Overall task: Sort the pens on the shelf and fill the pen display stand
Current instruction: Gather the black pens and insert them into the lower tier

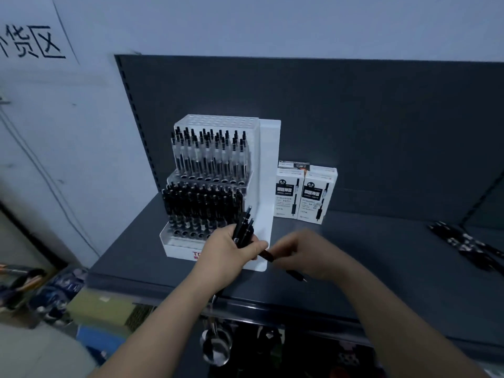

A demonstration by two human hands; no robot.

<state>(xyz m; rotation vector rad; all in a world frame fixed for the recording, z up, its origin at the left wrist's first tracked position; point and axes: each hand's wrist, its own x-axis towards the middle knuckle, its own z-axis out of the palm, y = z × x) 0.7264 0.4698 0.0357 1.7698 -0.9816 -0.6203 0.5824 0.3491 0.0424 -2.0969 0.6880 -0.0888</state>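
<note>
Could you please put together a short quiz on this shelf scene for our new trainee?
1. True or false: the left hand grips a bundle of black pens while the right hand holds one black pen.
2. Which tier of the white plastic tiered display stand holds the clear-barrelled pens? A top, B middle, C front.
3. Fill in: the white cardboard pen boxes stand to the ____ of the stand.
Key: 1 true; 2 A; 3 right.
</note>
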